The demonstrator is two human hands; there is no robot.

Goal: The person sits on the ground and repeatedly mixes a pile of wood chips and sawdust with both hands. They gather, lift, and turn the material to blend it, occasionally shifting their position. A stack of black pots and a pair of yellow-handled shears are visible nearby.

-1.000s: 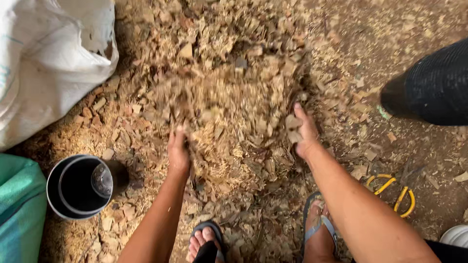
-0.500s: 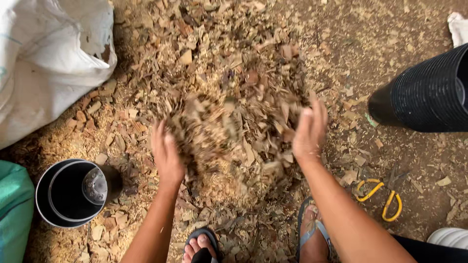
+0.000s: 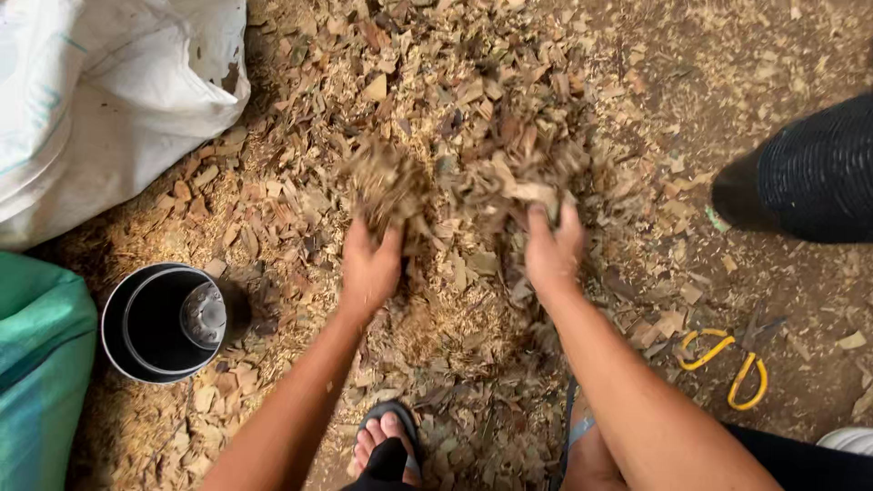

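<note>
The left hand point(image 3: 368, 264) and right hand point(image 3: 552, 250) each grasp a clump of dry wood chips point(image 3: 455, 182). The chips seem light, loose and crumbly. It is best to scoop them from below.

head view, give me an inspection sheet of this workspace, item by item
surface: bare dirt ground strewn with chips and dust
job's things: loose heap of brown dried leaf and wood chips; a clump of it raised between both hands
clutter: yellow-handled scissors lying on the ground at right; round black pot at left, standing upright
grippers: left hand and right hand both cupped under chips
cables: nothing seen
surroundings: white woven sack upper left, green cloth bag lower left, ribbed black container at right, sandalled feet below
</note>
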